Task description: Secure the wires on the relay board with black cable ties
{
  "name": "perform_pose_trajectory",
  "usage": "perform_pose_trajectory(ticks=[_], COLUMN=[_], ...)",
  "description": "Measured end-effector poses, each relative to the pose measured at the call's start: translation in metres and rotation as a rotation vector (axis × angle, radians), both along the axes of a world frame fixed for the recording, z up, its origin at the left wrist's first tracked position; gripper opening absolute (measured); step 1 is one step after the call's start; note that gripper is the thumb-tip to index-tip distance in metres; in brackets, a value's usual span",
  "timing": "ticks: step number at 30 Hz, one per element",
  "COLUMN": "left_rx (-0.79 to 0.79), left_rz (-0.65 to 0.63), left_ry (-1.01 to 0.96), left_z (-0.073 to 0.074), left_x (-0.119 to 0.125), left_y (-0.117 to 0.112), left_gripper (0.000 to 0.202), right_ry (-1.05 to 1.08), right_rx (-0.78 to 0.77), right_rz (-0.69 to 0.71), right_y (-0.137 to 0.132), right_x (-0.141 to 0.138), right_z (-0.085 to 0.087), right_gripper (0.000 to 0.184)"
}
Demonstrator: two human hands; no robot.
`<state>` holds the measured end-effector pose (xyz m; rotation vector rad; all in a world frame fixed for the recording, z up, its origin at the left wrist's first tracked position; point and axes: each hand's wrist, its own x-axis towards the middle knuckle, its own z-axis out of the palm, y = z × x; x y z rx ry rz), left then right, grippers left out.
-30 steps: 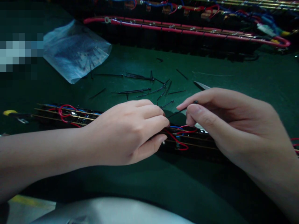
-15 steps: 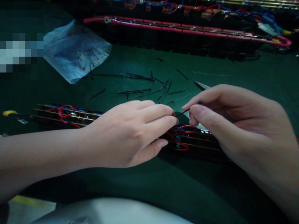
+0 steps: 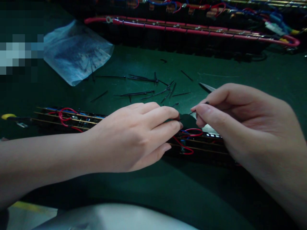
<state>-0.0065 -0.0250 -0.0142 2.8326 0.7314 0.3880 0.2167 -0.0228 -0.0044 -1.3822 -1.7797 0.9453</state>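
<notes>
My right hand point(image 3: 251, 124) pinches a thin black cable tie point(image 3: 193, 111) between thumb and index finger, its small head showing above the thumb. My left hand point(image 3: 141, 137) lies over the middle of a long wired assembly point(image 3: 79, 119), fingers bent and closed near the tips. A small dark bit shows between those fingertips, too small to make out. From behind my right index finger pokes a pointed metal blade point(image 3: 206, 87); whether it is held or lies on the table is hidden. Red wire loops point(image 3: 192, 131) stand out between the two hands.
Several loose black cable ties point(image 3: 141, 77) are scattered on the green table point(image 3: 144, 188). A clear plastic bag point(image 3: 76, 52) with more ties lies at the back left. Along the far side runs a larger assembly with a thick red cable point(image 3: 192, 31). A yellow-ended connector point(image 3: 8, 117) lies at left.
My right hand has shifted slightly right and drawn the cable tie away from my left fingertips, leaving a small gap. My left hand has hardly moved.
</notes>
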Motion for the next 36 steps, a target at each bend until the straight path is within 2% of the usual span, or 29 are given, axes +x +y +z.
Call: perform_pose_trajectory(ticks=[10,14,17,22,27,31,33,36], left_rx=[0.022,0.031,0.016,-0.021,-0.089,-0.209,-0.227,-0.231], left_rz=[-0.012,-0.021,-0.01,0.003,0.0,0.122,0.197,0.226], left_ry=[0.026,0.036,0.048,0.102,0.048,-0.044,-0.055,-0.05], left_z=[0.0,0.001,0.002,0.002,0.003,0.005,0.006,0.006], left_x=[0.001,0.001,0.002,0.003,0.003,0.003,0.003,0.002], left_y=[0.001,0.001,0.002,0.003,0.003,0.003,0.004,0.004], left_gripper=[0.03,0.03,0.031,0.033,0.026,0.016,0.013,0.015], right_ry=[0.011,0.007,-0.026,-0.203,-0.131,-0.108,-0.074,0.013], right_rx=[0.007,0.036,0.039,0.036,0.033,0.061,0.033,-0.038], right_rz=[0.06,0.13,0.164,0.197,0.24,0.156,0.114,0.098], right_y=[-0.002,0.001,0.003,-0.001,-0.001,0.001,0.001,-0.002], right_x=[-0.002,0.002,0.007,0.011,0.01,0.01,0.011,0.012], right_z=[0.0,-0.002,-0.003,-0.003,-0.004,-0.006,-0.004,-0.002], right_gripper=[0.008,0.008,0.007,0.014,0.005,0.008,0.01,0.012])
